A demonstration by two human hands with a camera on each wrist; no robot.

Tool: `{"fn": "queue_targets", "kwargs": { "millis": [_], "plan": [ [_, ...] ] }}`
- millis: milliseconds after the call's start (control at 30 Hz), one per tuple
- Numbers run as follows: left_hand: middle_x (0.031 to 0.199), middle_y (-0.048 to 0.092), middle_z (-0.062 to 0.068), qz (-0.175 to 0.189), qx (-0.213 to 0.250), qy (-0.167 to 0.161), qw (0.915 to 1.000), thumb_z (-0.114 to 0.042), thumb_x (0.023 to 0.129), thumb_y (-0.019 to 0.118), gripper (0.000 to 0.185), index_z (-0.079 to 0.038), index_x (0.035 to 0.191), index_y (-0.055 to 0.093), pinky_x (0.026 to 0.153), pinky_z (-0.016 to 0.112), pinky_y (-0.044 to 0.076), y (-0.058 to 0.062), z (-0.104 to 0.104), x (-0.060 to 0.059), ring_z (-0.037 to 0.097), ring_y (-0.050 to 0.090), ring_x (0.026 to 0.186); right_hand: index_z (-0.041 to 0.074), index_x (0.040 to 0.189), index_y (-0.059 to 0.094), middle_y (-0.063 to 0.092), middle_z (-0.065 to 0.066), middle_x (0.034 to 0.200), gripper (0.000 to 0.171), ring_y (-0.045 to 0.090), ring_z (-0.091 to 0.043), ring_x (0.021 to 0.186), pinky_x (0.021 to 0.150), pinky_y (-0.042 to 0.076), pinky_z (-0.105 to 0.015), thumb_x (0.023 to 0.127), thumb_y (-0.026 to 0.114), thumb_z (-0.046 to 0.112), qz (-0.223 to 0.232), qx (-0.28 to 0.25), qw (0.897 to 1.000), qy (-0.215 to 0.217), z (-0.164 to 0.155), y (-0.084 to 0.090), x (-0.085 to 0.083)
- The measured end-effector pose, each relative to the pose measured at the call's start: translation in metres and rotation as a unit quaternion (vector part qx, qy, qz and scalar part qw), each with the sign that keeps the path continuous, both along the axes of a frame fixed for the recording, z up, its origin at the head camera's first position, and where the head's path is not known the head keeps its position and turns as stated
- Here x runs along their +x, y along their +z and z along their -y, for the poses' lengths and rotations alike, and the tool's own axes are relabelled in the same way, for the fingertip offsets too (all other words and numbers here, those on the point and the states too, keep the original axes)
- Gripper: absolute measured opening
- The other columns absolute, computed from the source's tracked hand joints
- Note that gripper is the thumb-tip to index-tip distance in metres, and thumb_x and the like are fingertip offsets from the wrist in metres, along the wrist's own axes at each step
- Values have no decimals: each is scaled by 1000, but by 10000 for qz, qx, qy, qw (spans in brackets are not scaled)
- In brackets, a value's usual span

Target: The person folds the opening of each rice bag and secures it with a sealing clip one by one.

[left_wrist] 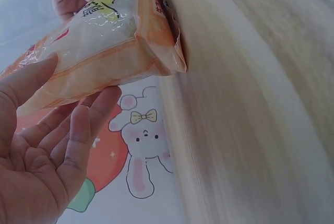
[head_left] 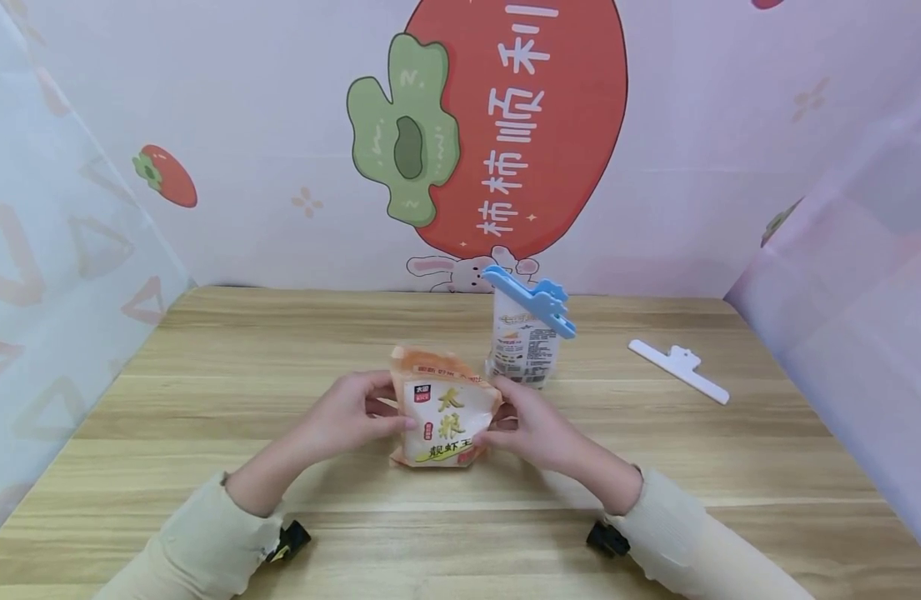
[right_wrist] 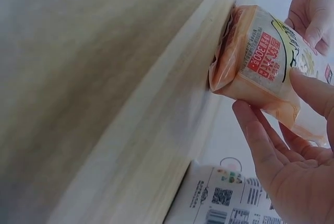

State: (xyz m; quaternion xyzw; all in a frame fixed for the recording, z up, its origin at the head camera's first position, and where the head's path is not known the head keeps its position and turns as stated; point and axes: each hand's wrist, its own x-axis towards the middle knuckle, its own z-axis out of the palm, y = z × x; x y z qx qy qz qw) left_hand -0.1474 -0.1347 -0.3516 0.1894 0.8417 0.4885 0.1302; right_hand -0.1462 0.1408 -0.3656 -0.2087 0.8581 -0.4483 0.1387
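Observation:
A small orange-edged rice bag (head_left: 447, 421) with gold lettering stands upright at the middle of the wooden table. My left hand (head_left: 351, 419) grips its left side, thumb in front and fingers behind. On the other side, my right hand (head_left: 533, 425) holds the bag the same way. In the left wrist view, the orange lower end of the bag (left_wrist: 151, 41) is right at the tabletop. The right wrist view shows a red printed label near the bottom of the bag (right_wrist: 266, 57).
Behind my right hand stands a white printed bag (head_left: 523, 354), its top closed by a blue sealing clip (head_left: 531, 302). A white sealing clip (head_left: 679, 369) lies farther right on the table (head_left: 430, 533). A printed backdrop (head_left: 242, 108) rises along the table's far edge.

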Motion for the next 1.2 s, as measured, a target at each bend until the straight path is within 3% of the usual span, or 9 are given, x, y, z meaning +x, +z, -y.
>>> {"fn": "queue_targets", "kwargs": {
  "millis": [233,500,733,900,1067,1200],
  "plan": [
    [110,72,15,-17,48,-189,9998,-16,85,79,40,1,118,65,78,26,59,1,-8,3,20,72,91,-1,146,41,62,-13,114,73,63,-19,97,89,58,-35,85,79,11,98,71,9999,-91,-9,4,8],
    [110,72,13,-1,-33,-356,9994,-19,84,81,42,-1,119,65,81,31,60,4,-20,8,20,72,92,4,130,53,65,-11,113,53,66,-20,99,85,58,-27,85,78,15,148,36,9999,-21,-23,2,16],
    [111,72,8,84,-129,-348,9993,-21,84,80,42,-6,121,66,81,28,59,3,-30,12,16,71,91,2,143,45,63,-17,123,68,67,-23,103,87,57,-26,86,78,17,192,-66,9998,-21,-32,4,23],
    [111,73,8,35,-146,-406,9991,-21,84,81,43,-6,121,66,79,26,59,2,-35,13,14,71,89,2,144,44,64,-17,123,68,67,-24,103,87,57,-27,86,77,16,175,-95,9998,11,-37,5,26],
    [114,72,10,7,-96,-564,9984,-21,85,80,45,-5,124,64,80,26,59,2,-33,11,16,71,92,1,137,50,65,-12,114,57,64,-23,103,89,57,-29,90,74,23,48,-3,9998,-168,-41,9,28],
    [119,70,8,-185,-112,-563,9982,-27,85,80,49,-7,126,62,81,27,58,10,-28,9,21,69,103,2,126,57,65,-13,119,41,63,-27,110,93,56,-38,94,70,24,-324,-249,9983,-406,-42,18,29]
  ]
}}
